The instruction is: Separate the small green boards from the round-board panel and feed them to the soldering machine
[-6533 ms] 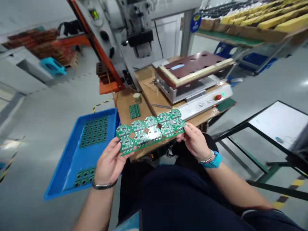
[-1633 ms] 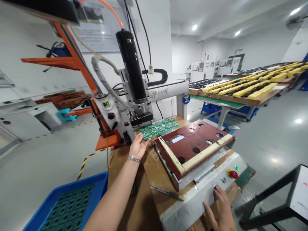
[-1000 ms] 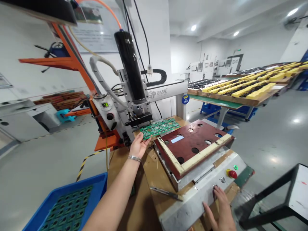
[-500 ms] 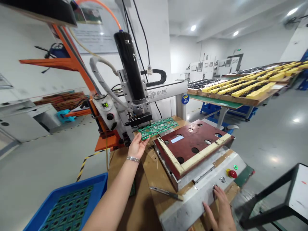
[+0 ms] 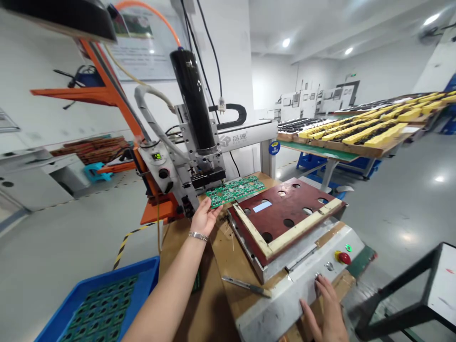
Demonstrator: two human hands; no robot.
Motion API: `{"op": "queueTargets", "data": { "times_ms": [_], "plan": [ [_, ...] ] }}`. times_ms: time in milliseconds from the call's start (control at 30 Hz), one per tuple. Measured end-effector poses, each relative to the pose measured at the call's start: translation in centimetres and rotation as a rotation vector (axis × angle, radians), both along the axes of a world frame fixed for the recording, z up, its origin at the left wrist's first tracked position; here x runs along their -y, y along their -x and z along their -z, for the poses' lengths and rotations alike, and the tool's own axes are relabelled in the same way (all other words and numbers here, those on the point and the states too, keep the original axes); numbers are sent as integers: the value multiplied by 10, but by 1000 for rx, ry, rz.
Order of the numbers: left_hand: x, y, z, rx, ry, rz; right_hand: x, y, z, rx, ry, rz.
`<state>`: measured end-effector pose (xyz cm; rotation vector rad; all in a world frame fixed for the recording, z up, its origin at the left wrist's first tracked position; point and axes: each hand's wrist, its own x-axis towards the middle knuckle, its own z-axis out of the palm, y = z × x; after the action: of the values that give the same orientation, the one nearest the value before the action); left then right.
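A green circuit board panel (image 5: pixel 237 189) is pinched at its near left end by my left hand (image 5: pixel 205 217), below the head of the machine (image 5: pixel 194 104). My right hand (image 5: pixel 327 308) lies with its fingers apart on the front of the grey control panel (image 5: pixel 285 301), a fingertip at a round push button (image 5: pixel 318 275). To the right of it are a red emergency stop knob (image 5: pixel 344 258) and a lit green button (image 5: pixel 348 247). Between the hands sits a reddish-brown fixture plate (image 5: pixel 278 221) with round holes and cream strips along two edges.
A utility knife (image 5: pixel 246 286) lies on the brown bench surface left of the control panel. At lower left, a blue bin (image 5: pixel 151 270) holds several circuit boards. A black-framed stool (image 5: pixel 423 289) stands at right. Behind are tables with yellow strips (image 5: pixel 377 133).
My left hand and the circuit board panel have shifted very slightly to the right. The right hand stays at the push button.
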<state>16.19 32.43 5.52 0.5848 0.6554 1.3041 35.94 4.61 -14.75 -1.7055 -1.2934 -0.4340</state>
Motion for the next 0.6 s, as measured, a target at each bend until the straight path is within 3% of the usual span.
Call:
{"op": "queueTargets", "data": {
  "times_ms": [200,600],
  "plan": [
    [1,3,1,2,13,-15,1,1,0,-8,0,-16],
    [9,31,7,4,0,-73,1,-1,3,-12,17,-6]
  ]
}}
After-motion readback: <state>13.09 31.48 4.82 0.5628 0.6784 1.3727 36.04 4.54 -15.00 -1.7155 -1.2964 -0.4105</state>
